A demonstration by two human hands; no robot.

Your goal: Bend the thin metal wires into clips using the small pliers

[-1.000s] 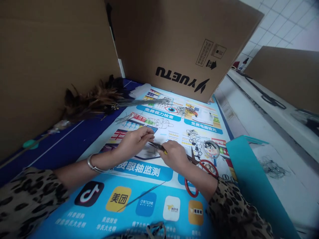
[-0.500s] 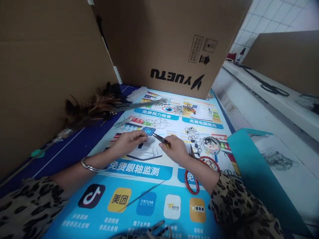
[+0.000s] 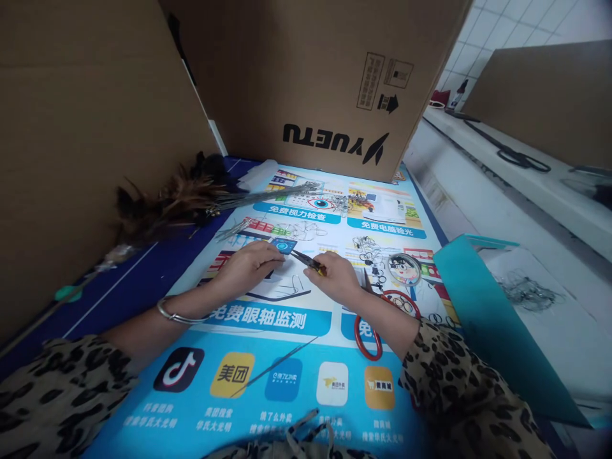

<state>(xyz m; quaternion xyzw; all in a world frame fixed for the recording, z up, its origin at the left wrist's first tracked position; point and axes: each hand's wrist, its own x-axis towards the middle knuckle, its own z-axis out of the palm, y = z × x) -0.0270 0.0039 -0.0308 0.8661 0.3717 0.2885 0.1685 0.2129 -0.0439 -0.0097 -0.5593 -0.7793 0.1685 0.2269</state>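
My left hand (image 3: pixel 255 261) is closed, thumb and fingertips pinched on what looks like a thin wire, barely visible. In my right hand (image 3: pixel 337 278) is a pair of long-nose pliers (image 3: pixel 306 258) with dark jaws and yellow-and-black handles. The jaw tips point left, close to my left fingertips. Whether they grip the wire is too small to tell. Scissors with red handles (image 3: pixel 367 341) lie under my right forearm. Small bent black wire pieces (image 3: pixel 377 271) are scattered beside a round clear tape roll (image 3: pixel 404 270).
Straight wires (image 3: pixel 287 193) and brown feathers (image 3: pixel 167 201) lie at the back left. Cardboard panels (image 3: pixel 306 76) wall off the back and left. A teal box (image 3: pixel 482 306) and tangled wire (image 3: pixel 530 294) are on the right. One long wire (image 3: pixel 277 364) lies near the front.
The view has tilted and shifted slightly. Both hands keep their grips, with the plier tips still close to my left fingertips.
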